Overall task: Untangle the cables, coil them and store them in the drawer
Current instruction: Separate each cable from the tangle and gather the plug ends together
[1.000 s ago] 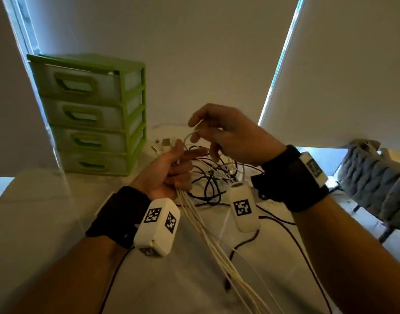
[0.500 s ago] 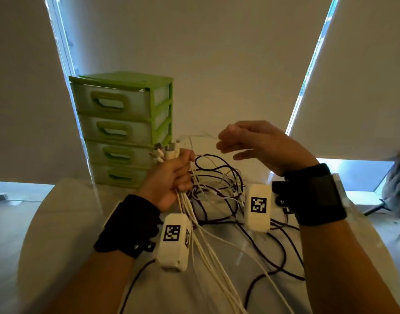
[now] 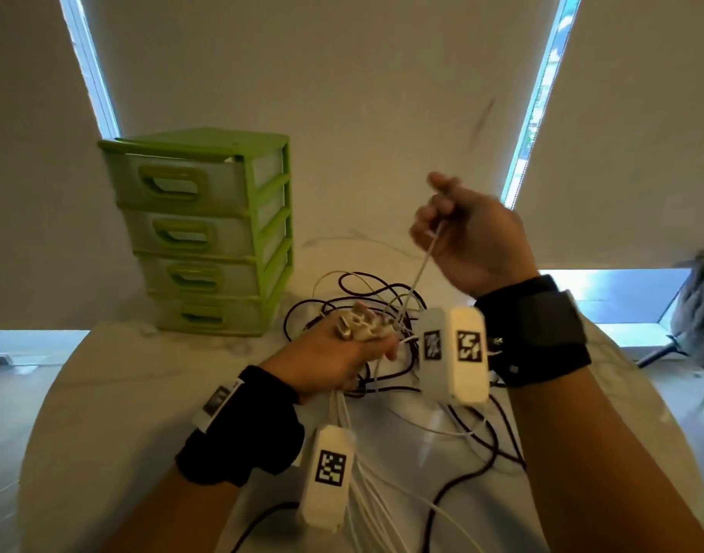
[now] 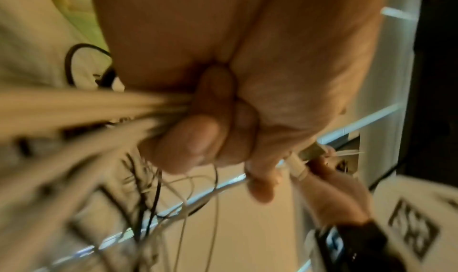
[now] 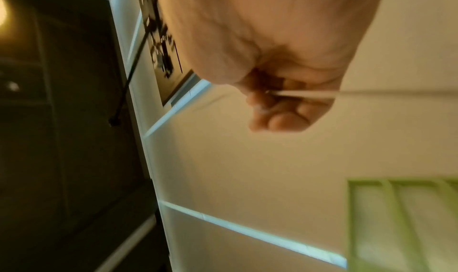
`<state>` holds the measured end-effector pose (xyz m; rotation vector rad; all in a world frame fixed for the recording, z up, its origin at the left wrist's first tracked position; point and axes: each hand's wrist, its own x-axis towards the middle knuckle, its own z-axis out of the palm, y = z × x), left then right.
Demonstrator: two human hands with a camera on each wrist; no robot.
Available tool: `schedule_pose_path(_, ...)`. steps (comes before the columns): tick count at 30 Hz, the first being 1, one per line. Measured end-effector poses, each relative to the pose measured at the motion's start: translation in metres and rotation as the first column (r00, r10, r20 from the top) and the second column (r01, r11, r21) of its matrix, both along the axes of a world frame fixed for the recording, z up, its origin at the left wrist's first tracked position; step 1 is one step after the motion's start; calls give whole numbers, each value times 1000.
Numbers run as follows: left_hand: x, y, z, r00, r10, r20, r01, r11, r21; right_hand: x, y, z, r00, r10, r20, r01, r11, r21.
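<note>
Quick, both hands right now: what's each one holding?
Left hand: closed around the bundle of white cables, connector ends sticking up.
Right hand: raised, pinching a single thin white cable pulled up from the tangle.

The drawer unit point(image 3: 207, 233) is set at the table's point(image 3: 115, 393) far left, the cable tangle point(image 3: 366, 305) is spread to its right, and a chair point(image 3: 701, 313) is placed beyond the table's right edge.
</note>
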<state>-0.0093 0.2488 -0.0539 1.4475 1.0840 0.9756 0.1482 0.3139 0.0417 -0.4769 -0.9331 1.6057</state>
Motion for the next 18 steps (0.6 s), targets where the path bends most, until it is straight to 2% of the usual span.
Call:
schedule_pose_path(2,3,-2,0,1000,-23,7,23,999,-40,14,4,4,998,-47,-47,47,999,1)
schedule_pose_path(3,4,-2,1,999,-15,42,17,999,-47,19,6,3,997,-73,-9,73,997,18)
schedule_pose_path(5,3,0,4,985,65,158,-57,997,-56,26,7,-1,978,-122,170,107,990,94)
schedule_pose_path(6,2,3,4,963,126,238,-113,991,-67,27,6,-4,945,-132,300,91,985,146)
schedule_pose_path(8,-2,7,5,897,227,380,-216,974,-72,25,-1,-5,815,-103,570,-28,976,217)
schedule_pose_path(10,-4,9,6,839,274,470,-288,957,-42,20,-9,-4,603,-71,795,-200,951,237)
schedule_pose_path(12,-4,8,10,799,276,534,-311,950,-27,12,-16,-5,376,-96,921,-345,909,236)
schedule_pose_path(13,-3,8,11,780,268,565,-310,950,-22,8,-18,-7,302,-99,948,-408,885,223)
schedule_pose_path(15,-2,7,13,745,240,623,-299,954,-10,2,-21,-9,229,-73,971,-494,851,180)
schedule_pose_path(18,-2,6,15,686,219,694,-282,959,-23,-3,-24,-9,142,-76,987,-532,835,141)
